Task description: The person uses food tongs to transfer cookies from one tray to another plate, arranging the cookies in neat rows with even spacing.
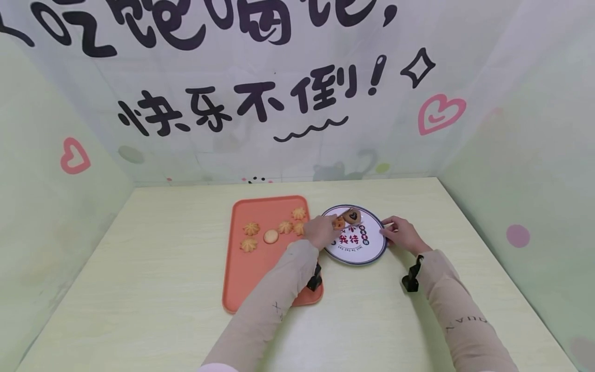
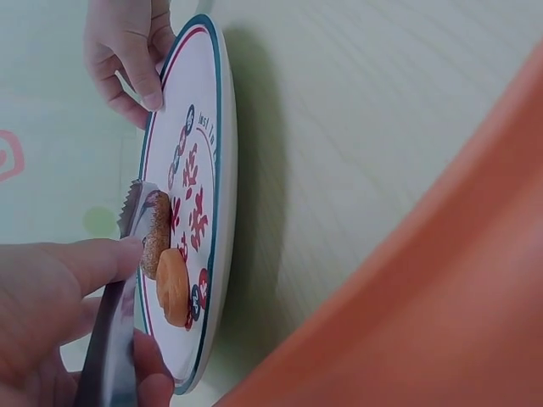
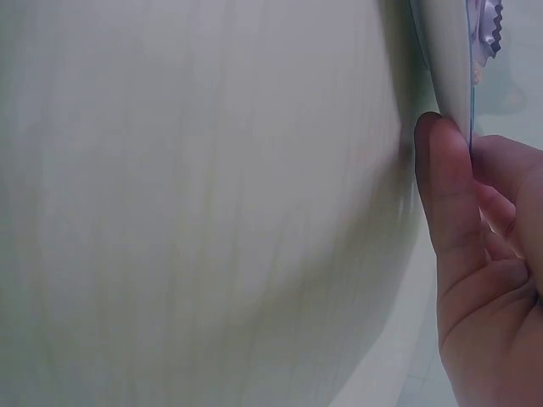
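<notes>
My left hand (image 1: 321,231) grips metal tongs (image 2: 109,348) over the far left side of a white plate (image 1: 353,254) with a dark blue rim and printed characters. The serrated end of the tongs is beside a brown round cookie (image 1: 354,216) with a dark heart. Whether they squeeze it cannot be told. Close by on the plate lies an orange-brown cookie (image 2: 174,287). With thumb and fingers, my right hand (image 1: 403,235) pinches the plate's right rim. In the right wrist view, the plate's underside (image 3: 445,51) shows above those fingers.
An orange tray (image 1: 253,279) lies left of the plate, partly under my left forearm. On it are several flower-shaped cookies (image 1: 248,245) and a plain round cookie (image 1: 271,236). A printed backdrop (image 1: 260,155) stands behind the pale wooden table (image 1: 153,279), with side panels left and right.
</notes>
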Demonstrator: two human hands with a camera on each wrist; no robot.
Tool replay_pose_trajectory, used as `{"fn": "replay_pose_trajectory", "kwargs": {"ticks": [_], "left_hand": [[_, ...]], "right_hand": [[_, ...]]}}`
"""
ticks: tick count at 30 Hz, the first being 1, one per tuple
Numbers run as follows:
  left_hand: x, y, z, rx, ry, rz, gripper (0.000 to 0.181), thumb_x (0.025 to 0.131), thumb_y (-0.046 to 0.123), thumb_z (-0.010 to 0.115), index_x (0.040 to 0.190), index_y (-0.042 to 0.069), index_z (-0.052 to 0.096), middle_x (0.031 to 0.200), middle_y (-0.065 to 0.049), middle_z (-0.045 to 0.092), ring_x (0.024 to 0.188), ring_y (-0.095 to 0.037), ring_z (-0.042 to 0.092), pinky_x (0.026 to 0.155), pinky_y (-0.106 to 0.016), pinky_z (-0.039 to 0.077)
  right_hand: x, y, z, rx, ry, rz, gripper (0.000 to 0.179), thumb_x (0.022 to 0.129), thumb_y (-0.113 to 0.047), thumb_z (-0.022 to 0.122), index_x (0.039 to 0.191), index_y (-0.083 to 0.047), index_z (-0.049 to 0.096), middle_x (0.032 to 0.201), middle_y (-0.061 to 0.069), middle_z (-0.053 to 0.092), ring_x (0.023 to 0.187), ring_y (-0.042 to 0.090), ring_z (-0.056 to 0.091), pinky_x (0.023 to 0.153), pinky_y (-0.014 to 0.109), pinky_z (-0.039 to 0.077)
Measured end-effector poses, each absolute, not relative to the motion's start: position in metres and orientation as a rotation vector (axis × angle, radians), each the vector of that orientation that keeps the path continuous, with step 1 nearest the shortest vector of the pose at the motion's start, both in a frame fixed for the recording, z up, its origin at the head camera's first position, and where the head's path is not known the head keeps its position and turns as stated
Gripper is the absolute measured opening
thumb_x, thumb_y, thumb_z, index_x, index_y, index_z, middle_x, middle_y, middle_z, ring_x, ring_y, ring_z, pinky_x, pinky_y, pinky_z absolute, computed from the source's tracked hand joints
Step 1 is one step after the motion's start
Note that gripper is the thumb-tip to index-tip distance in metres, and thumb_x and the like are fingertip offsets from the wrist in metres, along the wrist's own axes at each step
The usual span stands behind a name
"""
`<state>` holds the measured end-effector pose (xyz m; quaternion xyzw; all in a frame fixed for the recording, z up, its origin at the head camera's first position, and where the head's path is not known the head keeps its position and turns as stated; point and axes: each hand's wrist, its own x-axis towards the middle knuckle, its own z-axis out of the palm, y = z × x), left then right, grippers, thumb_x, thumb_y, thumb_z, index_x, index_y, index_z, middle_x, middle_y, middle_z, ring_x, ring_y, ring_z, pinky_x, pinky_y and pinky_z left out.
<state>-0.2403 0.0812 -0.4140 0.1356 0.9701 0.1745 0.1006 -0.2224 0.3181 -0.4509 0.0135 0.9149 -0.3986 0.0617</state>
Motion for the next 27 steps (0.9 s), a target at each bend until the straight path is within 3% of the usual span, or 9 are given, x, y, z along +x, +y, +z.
{"fn": "replay_pose_trajectory", "kwargs": {"ticks": [9,27], "left_hand": [[-0.2390,0.0810,-0.4154,0.400,2.866,0.512,0.047,0.084,0.039,0.057,0.129,0.026,0.049,0.114,0.000,0.059,0.094,-0.015,0.056,0.071,-0.032,0.040],[-0.2431,0.0795,-0.4194,0.366,2.858,0.521,0.047,0.083,0.039,0.058,0.129,0.031,0.048,0.115,0.001,0.058,0.094,-0.015,0.055,0.067,-0.033,0.040]], "right_hand": [[-0.2224,0.3171,-0.4506,0.046,2.760,-1.199,0.031,0.087,-0.009,0.056,0.111,0.008,0.049,0.078,0.011,0.057,0.059,0.013,0.054,0.055,0.026,0.044],[-0.2229,0.3171,-0.4501,0.040,2.748,-1.229,0.031,0.087,-0.009,0.056,0.112,0.009,0.048,0.080,0.013,0.057,0.060,0.014,0.054,0.056,0.027,0.046]]}}
